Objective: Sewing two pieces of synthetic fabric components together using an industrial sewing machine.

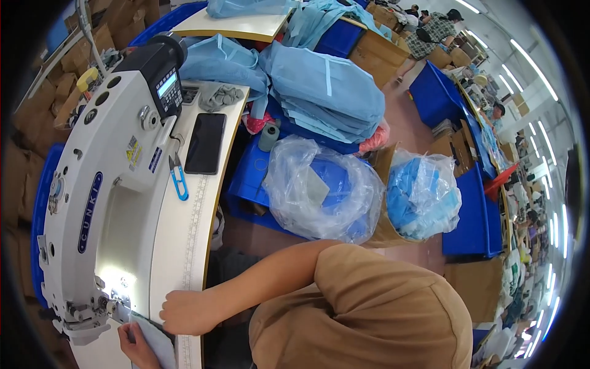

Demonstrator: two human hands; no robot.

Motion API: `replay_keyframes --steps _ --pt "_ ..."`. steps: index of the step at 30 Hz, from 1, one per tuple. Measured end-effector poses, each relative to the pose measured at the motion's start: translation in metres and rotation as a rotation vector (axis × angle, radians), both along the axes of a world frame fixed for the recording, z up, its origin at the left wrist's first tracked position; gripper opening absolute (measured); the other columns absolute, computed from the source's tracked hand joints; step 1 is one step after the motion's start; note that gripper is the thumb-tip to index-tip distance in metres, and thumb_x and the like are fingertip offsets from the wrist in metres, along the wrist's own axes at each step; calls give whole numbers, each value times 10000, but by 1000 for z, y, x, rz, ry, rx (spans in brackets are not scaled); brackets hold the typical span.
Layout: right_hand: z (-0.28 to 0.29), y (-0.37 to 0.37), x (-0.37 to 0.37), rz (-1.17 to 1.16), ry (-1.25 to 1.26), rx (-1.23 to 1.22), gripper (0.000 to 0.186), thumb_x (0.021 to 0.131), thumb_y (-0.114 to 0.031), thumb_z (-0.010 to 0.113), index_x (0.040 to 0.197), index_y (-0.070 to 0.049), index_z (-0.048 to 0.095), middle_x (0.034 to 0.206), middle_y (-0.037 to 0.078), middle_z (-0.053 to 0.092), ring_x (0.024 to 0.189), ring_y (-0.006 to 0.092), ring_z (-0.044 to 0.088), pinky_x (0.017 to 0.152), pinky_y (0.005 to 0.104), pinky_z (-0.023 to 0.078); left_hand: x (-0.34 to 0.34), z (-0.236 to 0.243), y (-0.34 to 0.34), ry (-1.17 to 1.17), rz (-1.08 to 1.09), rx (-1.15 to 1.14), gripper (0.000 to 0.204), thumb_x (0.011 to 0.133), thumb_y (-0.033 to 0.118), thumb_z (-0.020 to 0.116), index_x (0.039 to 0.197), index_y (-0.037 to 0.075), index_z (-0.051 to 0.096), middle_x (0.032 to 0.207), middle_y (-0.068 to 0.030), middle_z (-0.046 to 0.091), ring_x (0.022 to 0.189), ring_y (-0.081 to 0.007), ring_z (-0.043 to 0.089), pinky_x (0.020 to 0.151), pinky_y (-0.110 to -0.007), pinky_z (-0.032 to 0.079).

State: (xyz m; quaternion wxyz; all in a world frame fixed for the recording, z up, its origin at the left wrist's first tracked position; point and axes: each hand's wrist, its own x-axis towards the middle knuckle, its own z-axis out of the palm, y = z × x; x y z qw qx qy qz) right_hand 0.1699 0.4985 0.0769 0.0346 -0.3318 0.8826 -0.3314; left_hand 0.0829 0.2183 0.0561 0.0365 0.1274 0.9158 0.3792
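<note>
My left hand (136,344) is at the lower left, below the needle area of the white sewing machine (92,154), fingers curled on the edge of pale blue fabric (160,341). My right hand (184,312) is just above it at the right, closed, knuckles up on the white tabletop (172,258) beside the fabric; its palm is hidden. The machine's lit presser foot (112,304) is close to both hands. Blue-handled thread snips (179,181) and a black phone (206,144) lie farther up the table.
Stacked light blue fabric pieces (326,92), a blue tub (246,190) with clear plastic bags (319,203), and a cardboard box (387,227) of bagged blue material stand right of the table. More blue tubs (461,203) line the aisle, where a person (430,37) stands.
</note>
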Motion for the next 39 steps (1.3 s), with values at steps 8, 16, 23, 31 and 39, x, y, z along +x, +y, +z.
replay_keyframes --steps 8,16,23,31,39 --pt "-37 -34 -2 -48 303 -47 287 917 -255 708 1105 -42 752 1071 125 659 944 297 690 828 430 531 5 8 5 29 44 8 250 1142 224 625 1060 -12 625 943 -112 599 893 -233 550 836 -385 501" --pt "-26 -41 -3 31 220 -168 371 938 -299 723 1205 -41 725 1151 163 675 991 384 717 824 501 554 -8 -22 -33 72 24 66 343 1153 296 616 1078 -37 648 958 -159 637 892 -278 583 829 -429 522" --pt "-7 -56 -10 -276 -302 -469 387 1009 -278 618 852 53 742 807 272 729 831 472 739 778 580 583 17 20 0 51 94 103 353 1152 310 615 1091 -36 651 981 -164 649 898 -283 579 837 -431 514" --pt "-17 -72 -45 -164 -581 -499 432 969 -182 577 622 22 734 565 201 690 522 326 725 570 454 613 -18 -32 -100 -35 -49 210 264 1147 238 620 1188 -21 646 1122 -106 655 1063 -229 600 995 -377 500" --pt "-7 -17 -44 -190 -788 -395 291 950 -231 617 844 -4 766 733 123 755 574 201 733 590 376 604 -3 -19 -9 16 123 315 99 1106 149 690 1082 54 681 996 47 593 942 -76 512 858 -251 457"
